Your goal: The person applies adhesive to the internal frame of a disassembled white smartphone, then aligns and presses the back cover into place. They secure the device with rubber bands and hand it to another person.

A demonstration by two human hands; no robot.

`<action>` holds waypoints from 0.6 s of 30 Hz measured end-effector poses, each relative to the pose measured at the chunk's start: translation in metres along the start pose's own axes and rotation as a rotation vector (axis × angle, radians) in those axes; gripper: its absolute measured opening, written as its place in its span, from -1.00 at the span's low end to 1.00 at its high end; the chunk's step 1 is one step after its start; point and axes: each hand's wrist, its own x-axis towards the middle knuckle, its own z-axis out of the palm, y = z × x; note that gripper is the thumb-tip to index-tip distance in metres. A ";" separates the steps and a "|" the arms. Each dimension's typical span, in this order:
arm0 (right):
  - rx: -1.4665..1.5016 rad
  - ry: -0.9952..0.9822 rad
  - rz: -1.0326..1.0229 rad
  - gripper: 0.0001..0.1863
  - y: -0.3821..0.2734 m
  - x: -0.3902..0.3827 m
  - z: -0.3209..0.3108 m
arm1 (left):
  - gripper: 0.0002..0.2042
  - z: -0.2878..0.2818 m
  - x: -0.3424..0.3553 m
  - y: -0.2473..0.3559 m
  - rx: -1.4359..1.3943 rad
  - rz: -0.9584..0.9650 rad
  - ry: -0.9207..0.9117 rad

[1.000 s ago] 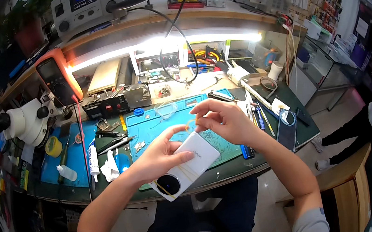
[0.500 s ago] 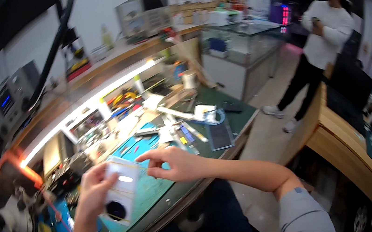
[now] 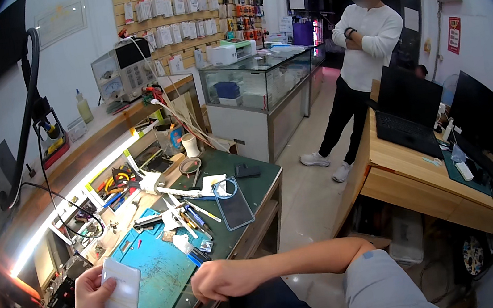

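Clasping the white phone [image 3: 124,295], thumb across its back, the left hand [image 3: 91,296]! Blue mat [image 3: 164,278] stretches rightward to the right hand [image 3: 225,279], fingers curled, contents unclear, beside the bench edge [image 3: 258,212]!

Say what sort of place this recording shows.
Probably a phone repair shop: the left hand holds a white smartphone by a blue work mat, and a glass display counter stands beyond the workbench.
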 end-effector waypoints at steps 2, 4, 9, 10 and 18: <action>0.018 0.010 -0.264 -0.82 -0.019 0.009 0.008 | -0.68 -0.007 -0.003 -0.011 -0.001 -0.055 -0.028; 0.211 -0.007 -0.373 -0.87 -0.041 0.023 0.022 | -0.66 0.006 -0.008 -0.021 -0.068 -0.112 -0.050; -0.039 -0.053 0.117 -0.76 -0.027 0.002 0.006 | -0.66 -0.007 -0.011 -0.007 -0.105 -0.004 0.029; -0.198 -0.134 0.220 -0.72 -0.009 -0.010 0.003 | -0.66 -0.014 -0.009 -0.003 -0.097 0.052 0.054; -0.422 -0.151 -0.088 -0.53 -0.032 0.021 0.023 | -0.59 -0.025 -0.018 -0.009 -0.060 0.103 0.100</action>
